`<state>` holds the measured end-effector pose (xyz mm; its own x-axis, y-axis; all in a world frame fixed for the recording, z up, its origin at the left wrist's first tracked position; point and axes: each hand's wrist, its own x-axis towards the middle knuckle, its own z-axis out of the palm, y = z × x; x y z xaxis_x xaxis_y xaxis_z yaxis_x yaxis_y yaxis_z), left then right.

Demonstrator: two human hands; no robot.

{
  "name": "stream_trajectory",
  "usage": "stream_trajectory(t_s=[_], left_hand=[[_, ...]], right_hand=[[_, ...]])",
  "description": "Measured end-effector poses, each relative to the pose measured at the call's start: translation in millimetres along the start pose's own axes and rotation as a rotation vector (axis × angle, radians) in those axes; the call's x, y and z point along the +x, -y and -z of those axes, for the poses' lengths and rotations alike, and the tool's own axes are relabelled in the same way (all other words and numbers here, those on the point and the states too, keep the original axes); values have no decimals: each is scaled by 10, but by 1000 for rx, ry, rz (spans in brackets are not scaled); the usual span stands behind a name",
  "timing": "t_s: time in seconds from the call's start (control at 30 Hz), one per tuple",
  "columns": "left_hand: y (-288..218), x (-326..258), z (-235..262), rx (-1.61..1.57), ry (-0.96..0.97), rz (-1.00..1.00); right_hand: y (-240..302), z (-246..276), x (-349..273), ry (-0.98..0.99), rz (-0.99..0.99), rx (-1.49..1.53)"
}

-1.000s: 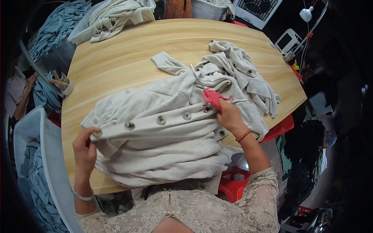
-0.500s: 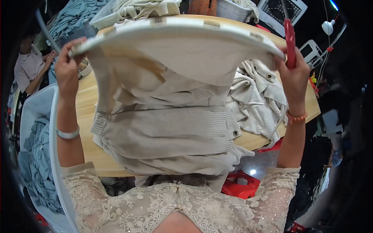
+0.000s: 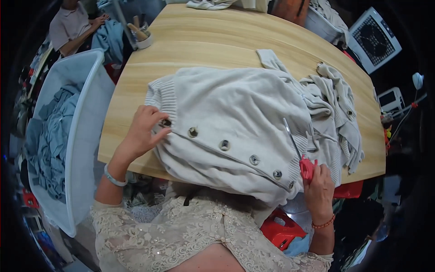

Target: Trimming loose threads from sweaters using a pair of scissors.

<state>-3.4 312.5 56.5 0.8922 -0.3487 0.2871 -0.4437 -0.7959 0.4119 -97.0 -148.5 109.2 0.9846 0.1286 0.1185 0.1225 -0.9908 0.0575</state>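
A cream knitted cardigan [image 3: 235,104] lies spread on the wooden table, its row of dark buttons [image 3: 224,145] running slantwise along the near side. My left hand [image 3: 144,131] is at the left ribbed hem, thumb and fingers apart around the end button. In my right hand [image 3: 318,188] are red-handled scissors [image 3: 307,168], their metal blade pointing away over the cardigan's right ribbed edge. Fingers wrap round the handle. Just beyond, to the right, another cream knitted garment [image 3: 340,104] lies crumpled.
The wooden table [image 3: 204,38] curves round ahead of me. At left stands a white bin [image 3: 86,118] of blue-grey garments [image 3: 56,140]. A small cup of tools [image 3: 144,41] sits at the table's far left edge. Another person [image 3: 72,27] handles blue cloth beyond. A red stool [image 3: 281,226] is below.
The cardigan came down from between my raised hands and now lies on the table, buttons up. Both hands have lowered; my left fingers have spread. The view has shifted.
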Motion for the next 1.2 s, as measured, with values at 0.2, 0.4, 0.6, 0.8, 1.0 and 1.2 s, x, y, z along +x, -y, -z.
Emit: stream_trajectory(t_s=[0.2, 0.4, 0.6, 0.8, 1.0, 1.2], left_hand=[[66, 39, -218, -120, 42, 64], [194, 53, -178, -312, 106, 78], [415, 22, -243, -657, 276, 308], [493, -78, -234, -889, 218, 228], [-187, 61, -385, -237, -145, -67], [-286, 117, -606, -429, 112, 136]], right_hand=[[287, 28, 255, -48, 74, 385], [713, -33, 574, 162, 483, 554], [1192, -64, 880, 482, 436, 530], [1318, -57, 929, 547, 474, 629], [1008, 136, 679, 444, 380, 704], [794, 245, 526, 493, 325, 520]])
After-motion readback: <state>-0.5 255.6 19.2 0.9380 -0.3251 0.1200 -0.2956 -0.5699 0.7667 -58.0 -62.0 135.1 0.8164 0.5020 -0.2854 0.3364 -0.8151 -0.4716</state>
